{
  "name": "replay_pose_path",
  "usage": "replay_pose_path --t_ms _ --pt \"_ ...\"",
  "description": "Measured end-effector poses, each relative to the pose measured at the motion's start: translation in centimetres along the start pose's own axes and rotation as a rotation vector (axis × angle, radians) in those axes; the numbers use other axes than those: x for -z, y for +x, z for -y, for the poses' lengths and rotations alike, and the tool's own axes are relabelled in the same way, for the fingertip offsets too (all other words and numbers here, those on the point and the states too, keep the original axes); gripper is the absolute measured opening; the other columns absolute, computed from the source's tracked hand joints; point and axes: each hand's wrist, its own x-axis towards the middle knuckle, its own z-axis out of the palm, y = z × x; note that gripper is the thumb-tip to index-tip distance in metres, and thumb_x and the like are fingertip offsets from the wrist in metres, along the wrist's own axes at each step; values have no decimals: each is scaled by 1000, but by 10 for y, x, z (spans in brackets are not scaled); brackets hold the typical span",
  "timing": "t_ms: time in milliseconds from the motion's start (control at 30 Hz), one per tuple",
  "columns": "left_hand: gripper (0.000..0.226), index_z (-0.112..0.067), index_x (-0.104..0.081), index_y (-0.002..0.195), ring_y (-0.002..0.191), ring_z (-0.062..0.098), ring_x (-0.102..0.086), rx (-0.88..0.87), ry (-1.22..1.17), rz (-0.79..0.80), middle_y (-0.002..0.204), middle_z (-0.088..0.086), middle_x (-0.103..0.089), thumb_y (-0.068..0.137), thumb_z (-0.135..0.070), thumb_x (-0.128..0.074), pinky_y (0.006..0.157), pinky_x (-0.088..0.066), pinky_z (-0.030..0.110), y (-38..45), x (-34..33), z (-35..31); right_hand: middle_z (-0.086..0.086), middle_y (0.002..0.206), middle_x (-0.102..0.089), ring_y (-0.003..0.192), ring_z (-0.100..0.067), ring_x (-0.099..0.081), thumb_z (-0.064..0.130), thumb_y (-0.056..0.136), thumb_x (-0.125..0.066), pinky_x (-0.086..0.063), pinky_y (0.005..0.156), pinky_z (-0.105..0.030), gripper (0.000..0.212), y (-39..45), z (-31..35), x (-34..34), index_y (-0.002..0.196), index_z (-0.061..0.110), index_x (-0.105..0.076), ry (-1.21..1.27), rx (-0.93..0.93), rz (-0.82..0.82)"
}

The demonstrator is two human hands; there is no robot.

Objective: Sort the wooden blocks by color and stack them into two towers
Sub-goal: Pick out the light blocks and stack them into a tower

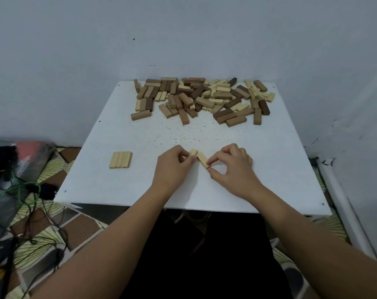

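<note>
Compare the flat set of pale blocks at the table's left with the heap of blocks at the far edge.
The flat set of pale blocks is one colour; the heap of blocks mixes pale, mid-brown and dark brown. The set lies side by side, edges aligned, in one layer; the heap is jumbled at many angles, some blocks overlapping. The set is a few blocks; the heap holds far more. Both rest on the white table, and neither is touched by the hands.

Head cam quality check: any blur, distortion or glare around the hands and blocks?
Head view: wide-angle bowing bends the table edges; soft, slightly blurry throughout; dim even light, no glare, faint shadows; left hand, right hand and pale blocks stay readable.
</note>
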Motion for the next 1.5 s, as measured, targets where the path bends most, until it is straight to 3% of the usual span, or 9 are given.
replay_pose_path --t_ms 167,300,467,733,1000,1200,1267,1367,1500 --pt "37 -31 -61 113 82 12 -62 19 99 -48 83 -7 -64 91 -60 -69 77 -50 38 1 9 16 15 115 -38 114 -13 -37 49 92 -64 -25 107 -33 50 -5 1 -7 141 44 -54 -34 -28 21" --pt "29 -29 -67 86 77 12 -59 44 84 -53 76 -8 -63 94 -57 -66 73 -46 37 1 12 17 14 114 -41 115 -15 -39 53 92 -61 -28 110 -36 40 -5 -3 -10 132 47 -63 -53 -8 2" --pt "34 -22 -57 73 73 14 -55 64 76 -76 72 -8 -59 97 -44 -67 65 -39 33 4 10 11 13 111 -39 111 -15 -41 57 91 -63 -32 108 -36 36 -5 -6 -14 124 43 -68 -39 18 -43" --pt "43 -16 -53 71 66 13 -51 89 45 -62 68 -4 -55 92 -47 -74 61 -37 30 5 8 5 13 110 -38 109 -14 -38 56 93 -62 -29 104 -32 37 -6 -5 -13 129 46 -65 -34 43 -39" --pt "53 -20 -57 81 76 13 -58 41 266 -55 79 -6 -61 86 -73 -66 67 -46 36 -1 12 7 11 110 -38 105 -15 -38 59 88 -68 -32 97 -30 40 -5 -4 -14 124 41 -67 -34 64 -64" --pt "36 -26 -62 94 80 12 -61 43 179 -31 83 -8 -63 96 -62 -60 69 -47 35 0 10 7 8 121 -35 111 -16 -34 65 92 -58 -30 103 -31 63 -5 -4 -11 148 39 -48 -105 19 -5" --pt "30 -25 -66 88 76 12 -59 15 145 8 79 -6 -63 99 -53 -61 65 -42 32 0 15 7 9 121 -36 111 -15 -34 66 92 -57 -32 105 -33 59 -4 -4 -12 145 41 -53 -111 24 -1" --pt "38 -18 -66 72 73 15 -56 -82 188 84 74 0 -62 100 -45 -62 65 -40 32 -1 22 8 11 117 -36 108 -14 -36 68 87 -61 -33 101 -32 49 -5 -4 -12 130 44 -62 -77 53 -31" --pt "27 -22 -67 80 76 10 -55 -142 160 143 83 -2 -64 92 -44 -74 68 -43 28 -3 30 7 10 115 -35 104 -13 -35 69 83 -66 -33 97 -30 46 -5 -4 -13 120 41 -66 -51 55 -70"
